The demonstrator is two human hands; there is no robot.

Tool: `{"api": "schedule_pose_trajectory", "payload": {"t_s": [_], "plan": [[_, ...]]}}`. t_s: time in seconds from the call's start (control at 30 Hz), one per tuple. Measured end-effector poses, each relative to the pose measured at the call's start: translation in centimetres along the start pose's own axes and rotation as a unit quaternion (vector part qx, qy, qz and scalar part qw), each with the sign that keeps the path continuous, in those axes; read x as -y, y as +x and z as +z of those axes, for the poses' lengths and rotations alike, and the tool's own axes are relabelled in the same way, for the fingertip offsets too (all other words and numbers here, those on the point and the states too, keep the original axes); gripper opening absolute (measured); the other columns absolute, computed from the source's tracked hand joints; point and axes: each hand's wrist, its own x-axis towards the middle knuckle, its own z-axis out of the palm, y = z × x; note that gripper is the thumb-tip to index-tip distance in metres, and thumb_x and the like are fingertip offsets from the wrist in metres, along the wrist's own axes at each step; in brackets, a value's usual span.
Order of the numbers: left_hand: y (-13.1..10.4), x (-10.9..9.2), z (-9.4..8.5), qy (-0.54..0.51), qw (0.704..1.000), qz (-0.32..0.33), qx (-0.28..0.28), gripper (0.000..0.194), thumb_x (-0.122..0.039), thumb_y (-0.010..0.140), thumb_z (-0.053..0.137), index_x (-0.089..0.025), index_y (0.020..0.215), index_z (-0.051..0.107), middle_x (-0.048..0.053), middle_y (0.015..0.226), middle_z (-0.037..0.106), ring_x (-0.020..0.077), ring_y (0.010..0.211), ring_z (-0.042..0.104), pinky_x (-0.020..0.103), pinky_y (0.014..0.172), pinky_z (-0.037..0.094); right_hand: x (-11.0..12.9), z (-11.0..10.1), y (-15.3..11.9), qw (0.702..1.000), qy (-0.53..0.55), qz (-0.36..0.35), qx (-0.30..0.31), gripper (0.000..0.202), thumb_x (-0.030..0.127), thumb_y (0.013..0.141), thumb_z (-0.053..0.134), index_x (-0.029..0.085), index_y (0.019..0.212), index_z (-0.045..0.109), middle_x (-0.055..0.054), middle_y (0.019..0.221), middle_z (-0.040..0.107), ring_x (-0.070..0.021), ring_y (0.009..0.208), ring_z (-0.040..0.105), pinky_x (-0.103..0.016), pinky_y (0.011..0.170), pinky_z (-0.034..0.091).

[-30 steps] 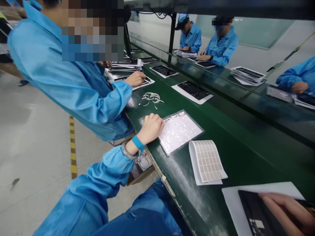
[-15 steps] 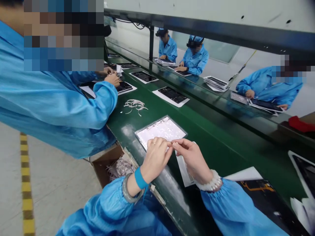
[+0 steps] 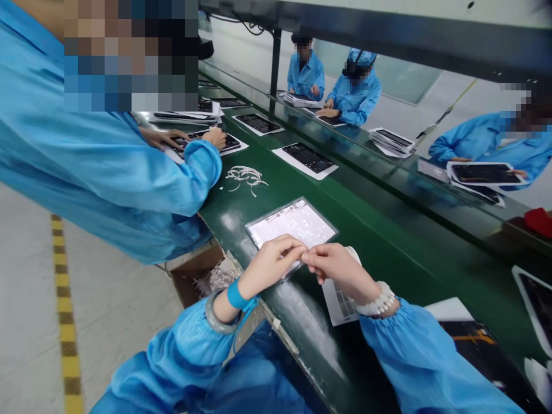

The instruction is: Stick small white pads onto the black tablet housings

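Lower right: dark panel on table, largely behind right sleeve. Left hand, right hand: fingers of each pinched together, tips meeting; any item between too small to make out. Gridded sheet partly hidden under right hand. Framed tray just beyond, near edge partly covered by left hand. Farther: pale strips, co-worker's arm, black panels on paper. Far-right co-worker cut off by frame edge.

Even, moderate indoor light; pale sheen on near green bench; wide-angle stretch at edges; left co-worker's head pixelated.
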Motion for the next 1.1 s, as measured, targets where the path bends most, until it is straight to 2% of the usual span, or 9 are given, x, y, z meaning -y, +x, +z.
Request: {"api": "schedule_pose_trajectory", "payload": {"t_s": [0.1, 0.2, 0.3, 0.43, 0.63, 0.77, 0.9, 1.0, 1.1], "plan": [[-0.3, 0.3, 0.2, 0.023, 0.999, -0.023, -0.034, 0.017, -0.023, 0.089, 0.050, -0.017, 0.079, 0.063, 0.001, 0.078, 0.065, 0.0131, 0.073, 0.061, 0.025, 0.068, 0.048, 0.0, 0.2, -0.1, 1.000, -0.006, -0.013, 0.014, 0.032, 0.046, 0.065, 0.070, 0.017, 0.060, 0.057, 0.004, 0.053, 0.051, -0.0067, 0.043, 0.044, -0.021, 0.042, 0.039], [-0.8, 1.0, 0.8, 0.041, 0.994, -0.012, -0.102, 0.009, -0.022, 0.089, 0.053, -0.018, 0.092, 0.062, -0.001, 0.078, 0.066, 0.0115, 0.071, 0.061, 0.023, 0.068, 0.050, 0.0, 0.4, 0.0, 0.999, -0.027, -0.039, 0.010, 0.032, 0.048, 0.069, 0.064, 0.018, 0.062, 0.055, 0.005, 0.052, 0.049, -0.0080, 0.045, 0.045, -0.022, 0.046, 0.040], [-1.3, 1.7, 1.3, 0.082, 0.986, 0.064, -0.131, 0.011, -0.020, 0.091, 0.051, -0.018, 0.095, 0.061, 0.002, 0.087, 0.067, 0.0122, 0.079, 0.063, 0.024, 0.075, 0.051, -0.2, 0.5, 0.2, 0.998, -0.035, -0.055, -0.011, 0.030, 0.047, 0.071, 0.061, 0.018, 0.064, 0.055, 0.005, 0.051, 0.048, -0.0083, 0.046, 0.044, -0.023, 0.047, 0.039], [-1.6, 2.1, 1.5, 0.159, 0.970, 0.145, -0.112, 0.016, -0.019, 0.094, 0.046, -0.016, 0.098, 0.061, 0.006, 0.094, 0.068, 0.0138, 0.088, 0.064, 0.025, 0.081, 0.051, -0.5, 0.4, 0.5, 0.993, -0.079, -0.081, -0.030, 0.026, 0.042, 0.074, 0.055, 0.018, 0.064, 0.055, 0.004, 0.050, 0.047, -0.0096, 0.047, 0.043, -0.024, 0.048, 0.037], [-0.9, 2.4, 1.4, 0.222, 0.970, 0.069, -0.073, 0.014, -0.019, 0.093, 0.045, -0.016, 0.091, 0.059, 0.003, 0.084, 0.064, 0.0135, 0.078, 0.062, 0.025, 0.071, 0.051, -0.8, 0.6, 0.2, 0.974, -0.171, -0.133, -0.068, 0.022, 0.036, 0.079, 0.050, 0.019, 0.066, 0.057, 0.002, 0.056, 0.050, -0.0115, 0.052, 0.044, -0.025, 0.050, 0.033], [0.2, 3.2, 0.7, 0.301, 0.950, 0.037, -0.079, 0.022, -0.010, 0.089, 0.040, -0.011, 0.100, 0.059, 0.011, 0.099, 0.064, 0.0216, 0.091, 0.060, 0.036, 0.080, 0.049, -0.7, -0.2, -0.6, 0.988, -0.116, -0.068, -0.078, 0.020, 0.035, 0.076, 0.054, 0.018, 0.064, 0.055, 0.003, 0.053, 0.049, -0.0100, 0.047, 0.043, -0.023, 0.047, 0.035], [0.3, 1.4, 1.3, 0.337, 0.935, 0.101, -0.043, 0.038, -0.010, 0.087, 0.045, -0.013, 0.124, 0.052, 0.014, 0.128, 0.053, 0.0288, 0.115, 0.046, 0.045, 0.092, 0.038, -0.6, -1.4, -2.3, 0.997, -0.026, 0.021, -0.064, 0.017, 0.032, 0.075, 0.054, 0.018, 0.064, 0.054, 0.004, 0.048, 0.047, -0.0091, 0.044, 0.042, -0.020, 0.042, 0.034], [-0.2, -1.5, 3.0, 0.296, 0.940, 0.170, 0.009, 0.024, -0.022, 0.093, 0.046, -0.017, 0.113, 0.059, 0.007, 0.107, 0.064, 0.0236, 0.100, 0.051, 0.038, 0.083, 0.037, -1.2, -2.4, -4.4, 0.998, 0.016, 0.039, -0.056, 0.016, 0.029, 0.075, 0.052, 0.018, 0.064, 0.053, 0.004, 0.047, 0.046, -0.0088, 0.044, 0.042, -0.020, 0.041, 0.034], [-0.9, -4.1, 5.4, 0.220, 0.953, 0.203, 0.033, 0.021, -0.020, 0.096, 0.042, -0.017, 0.093, 0.062, 0.004, 0.089, 0.066, 0.0192, 0.087, 0.053, 0.035, 0.077, 0.035, -2.9, -3.5, -7.6, 0.993, -0.020, -0.031, -0.116, 0.017, 0.032, 0.079, 0.054, 0.019, 0.068, 0.054, 0.003, 0.054, 0.050, -0.0097, 0.049, 0.046, -0.021, 0.046, 0.037]]}}
